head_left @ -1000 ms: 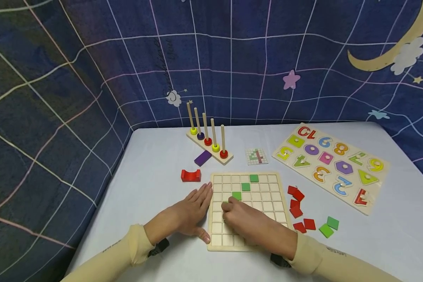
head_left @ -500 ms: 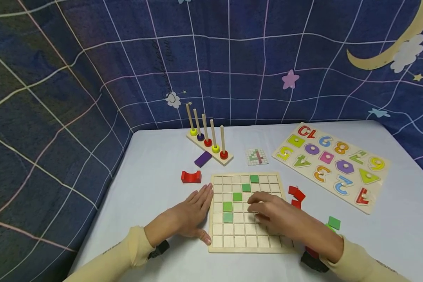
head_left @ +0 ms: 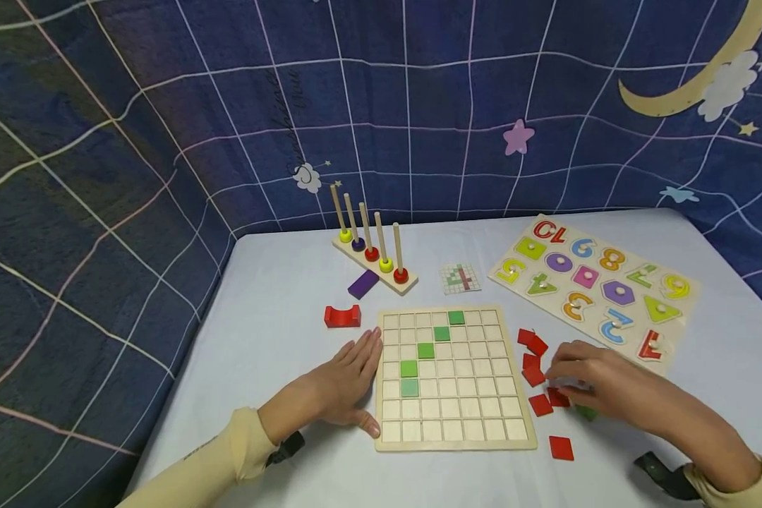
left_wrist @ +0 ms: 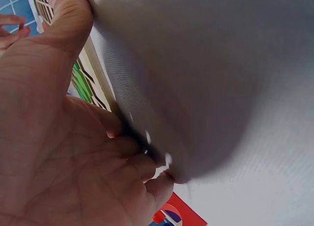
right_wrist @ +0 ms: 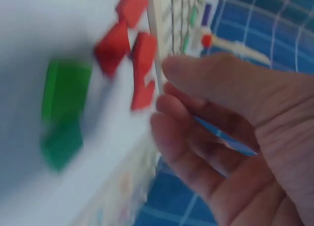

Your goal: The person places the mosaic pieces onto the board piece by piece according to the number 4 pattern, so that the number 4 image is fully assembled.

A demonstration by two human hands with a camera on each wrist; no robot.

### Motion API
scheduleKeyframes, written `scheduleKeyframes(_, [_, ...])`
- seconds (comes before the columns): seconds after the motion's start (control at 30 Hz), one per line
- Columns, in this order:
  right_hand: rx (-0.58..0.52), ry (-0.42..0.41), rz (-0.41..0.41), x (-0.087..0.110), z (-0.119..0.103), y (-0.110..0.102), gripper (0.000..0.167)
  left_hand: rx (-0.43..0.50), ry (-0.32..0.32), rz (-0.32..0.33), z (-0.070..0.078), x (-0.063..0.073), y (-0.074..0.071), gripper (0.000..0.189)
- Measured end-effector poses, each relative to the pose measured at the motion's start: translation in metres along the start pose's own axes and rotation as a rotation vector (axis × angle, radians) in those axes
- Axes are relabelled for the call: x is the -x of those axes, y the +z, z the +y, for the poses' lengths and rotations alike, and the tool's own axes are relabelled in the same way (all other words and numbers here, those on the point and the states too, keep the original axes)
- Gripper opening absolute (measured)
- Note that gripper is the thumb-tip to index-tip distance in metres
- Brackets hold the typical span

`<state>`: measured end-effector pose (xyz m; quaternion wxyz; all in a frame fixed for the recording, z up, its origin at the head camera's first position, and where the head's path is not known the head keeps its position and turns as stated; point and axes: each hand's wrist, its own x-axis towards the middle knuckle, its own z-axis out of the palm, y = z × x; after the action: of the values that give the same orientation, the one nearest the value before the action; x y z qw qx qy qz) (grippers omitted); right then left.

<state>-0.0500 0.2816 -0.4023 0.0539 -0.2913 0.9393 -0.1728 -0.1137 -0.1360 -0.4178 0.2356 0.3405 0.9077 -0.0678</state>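
Observation:
A wooden grid board (head_left: 454,406) lies flat on the table, with several green square tiles (head_left: 409,368) in its cells forming a stepped line. My left hand (head_left: 346,384) rests against the board's left edge, fingers straight and thumb at the lower corner. To the right of the board, my right hand (head_left: 603,377) hovers over the loose tiles, its fingers loosely bent with nothing between them. Beneath it, a green tile (head_left: 588,413) is mostly covered; the right wrist view shows two loose green tiles (right_wrist: 68,88). Several red tiles (head_left: 532,374) lie scattered beside the board's right edge.
Behind the board lie a small pattern card (head_left: 460,279), a purple block (head_left: 363,284) and a red curved block (head_left: 342,317). A peg stand (head_left: 406,285) with rings rises at the back. A number puzzle board (head_left: 561,271) covers the back right.
My right hand has lifted off the board and swung right to the loose tiles, uncovering the lowest green tiles in the grid. One red tile now lies nearer the front. My left hand stays put.

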Motion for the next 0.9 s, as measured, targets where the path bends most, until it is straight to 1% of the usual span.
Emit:
scheduleKeyframes(0.03, [0.004, 0.015, -0.009, 0.005, 0.005, -0.003, 0.03, 0.002, 0.001, 0.002, 0.0, 0.0, 0.0, 0.144])
scheduleKeyframes(0.13, [-0.004, 0.111, -0.075, 0.02, 0.02, -0.015, 0.029, 0.011, 0.002, 0.006, -0.001, -0.001, -0.001, 0.144])
scheduleKeyframes(0.17, [-0.01, 0.136, -0.086, 0.025, 0.024, -0.017, 0.03, 0.012, 0.004, 0.008, -0.001, 0.0, -0.001, 0.144])
scheduleKeyframes(0.27, [-0.016, 0.202, -0.118, 0.036, 0.033, -0.02, 0.029, 0.017, 0.008, 0.011, -0.001, 0.0, -0.002, 0.144])
scheduleKeyframes(0.3, [-0.015, 0.205, -0.12, 0.039, 0.035, -0.018, 0.03, 0.018, 0.01, 0.01, -0.001, 0.0, -0.002, 0.144])
scheduleKeyframes(0.4, [-0.049, 0.162, -0.12, 0.044, 0.036, -0.006, 0.029, 0.021, 0.015, 0.009, -0.001, -0.001, -0.001, 0.144])
scheduleKeyframes(0.53, [-0.069, 0.069, -0.069, 0.046, 0.034, 0.013, 0.031, 0.02, 0.019, 0.014, -0.001, -0.001, 0.0, 0.143])
scheduleKeyframes(0.6, [-0.032, 0.037, -0.025, 0.047, 0.033, 0.02, 0.036, 0.017, 0.021, 0.015, -0.002, -0.002, 0.0, 0.143])
scheduleKeyframes(0.63, [-0.014, 0.035, -0.006, 0.047, 0.033, 0.022, 0.038, 0.015, 0.02, 0.016, -0.002, -0.002, 0.0, 0.143])
scheduleKeyframes(0.73, [0.036, -0.002, 0.037, 0.048, 0.032, 0.027, 0.04, 0.013, 0.018, 0.017, -0.003, -0.003, 0.001, 0.144])
scheduleKeyframes(0.9, [0.08, -0.056, 0.081, 0.047, 0.031, 0.029, 0.042, 0.012, 0.021, 0.018, -0.003, -0.002, 0.002, 0.144])
